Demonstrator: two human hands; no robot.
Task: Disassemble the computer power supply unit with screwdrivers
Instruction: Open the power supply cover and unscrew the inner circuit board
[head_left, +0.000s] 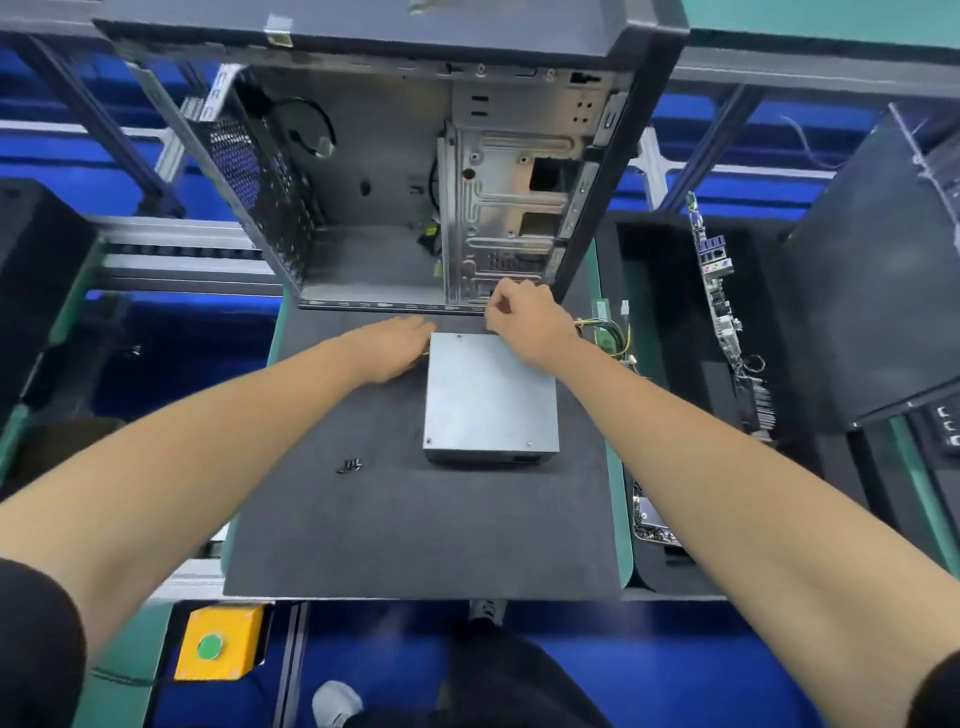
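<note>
PSU out of the case, lid not yet off.

The PSU sat on the mat, lid screws in place; my left hand touched its side, fingers straight, right hand curled (pinching what, I couldn't tell) beside the case. Loose screws lay nearby.

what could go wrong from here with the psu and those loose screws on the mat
The loose screws lie unboxed on the dark mat, so a forearm could sweep them off. Both hands, left and right, crowd the power supply's far edge; its cables may snag the open case.
</note>
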